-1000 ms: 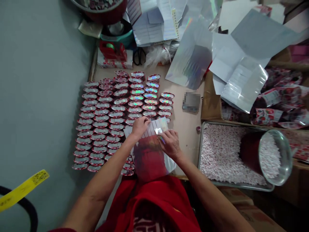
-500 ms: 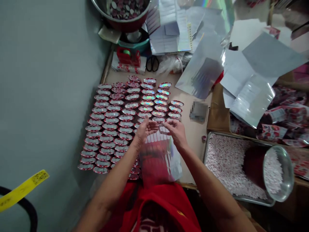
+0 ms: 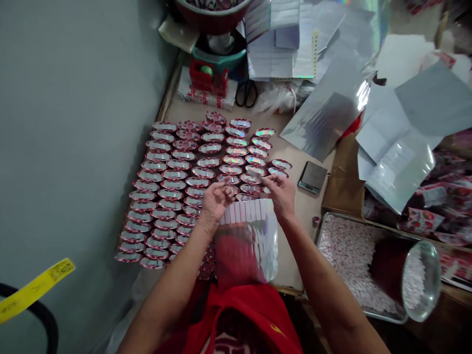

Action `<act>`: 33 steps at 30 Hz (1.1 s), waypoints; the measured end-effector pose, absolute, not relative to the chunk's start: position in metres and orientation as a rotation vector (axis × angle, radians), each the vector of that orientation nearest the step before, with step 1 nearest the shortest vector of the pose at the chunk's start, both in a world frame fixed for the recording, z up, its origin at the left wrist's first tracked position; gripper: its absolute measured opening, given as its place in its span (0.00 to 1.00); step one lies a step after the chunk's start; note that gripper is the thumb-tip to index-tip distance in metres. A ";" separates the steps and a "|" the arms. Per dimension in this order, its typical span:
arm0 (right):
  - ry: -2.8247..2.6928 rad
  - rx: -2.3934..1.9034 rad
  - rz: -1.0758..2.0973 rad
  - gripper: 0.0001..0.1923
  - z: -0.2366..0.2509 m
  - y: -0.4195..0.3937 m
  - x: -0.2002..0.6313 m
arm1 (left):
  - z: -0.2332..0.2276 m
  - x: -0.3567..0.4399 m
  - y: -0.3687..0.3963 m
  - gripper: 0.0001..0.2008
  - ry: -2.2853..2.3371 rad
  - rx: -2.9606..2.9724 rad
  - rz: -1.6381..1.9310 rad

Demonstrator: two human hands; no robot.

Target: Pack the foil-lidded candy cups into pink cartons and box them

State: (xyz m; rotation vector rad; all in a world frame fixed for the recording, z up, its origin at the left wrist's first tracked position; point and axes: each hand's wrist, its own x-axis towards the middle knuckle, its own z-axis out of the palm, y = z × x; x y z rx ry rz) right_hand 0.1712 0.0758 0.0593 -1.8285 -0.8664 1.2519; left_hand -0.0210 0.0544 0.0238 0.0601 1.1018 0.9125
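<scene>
Both hands (image 3: pixel 247 196) have lifted off the sticker sheet (image 3: pixel 248 236).

Small round tubs (image 3: pixel 177 187) with glossy, rainbow-shimmering foil lids cover a matt, smooth brown tabletop (image 3: pixel 295 216). A shiny holographic sticker sheet (image 3: pixel 247 241) lies near the front edge. Loose sheets of silvery reflective film (image 3: pixel 328 118) lie behind, and beside them a dull metal tray (image 3: pixel 320 223).
</scene>
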 end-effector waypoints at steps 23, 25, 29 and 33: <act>-0.813 -1.643 1.595 0.26 0.069 0.124 0.139 | 0.022 -0.046 0.116 0.25 1.298 0.394 0.930; -0.886 -1.652 1.524 0.25 0.057 0.146 0.132 | 0.016 -0.053 0.131 0.22 1.395 0.477 0.993; -1.168 -1.747 1.255 0.20 0.028 0.210 0.104 | 0.005 -0.075 0.187 0.13 1.780 0.905 1.054; -1.364 -2.020 1.039 0.14 0.004 0.272 0.071 | -0.004 -0.097 0.259 0.10 2.163 1.291 0.854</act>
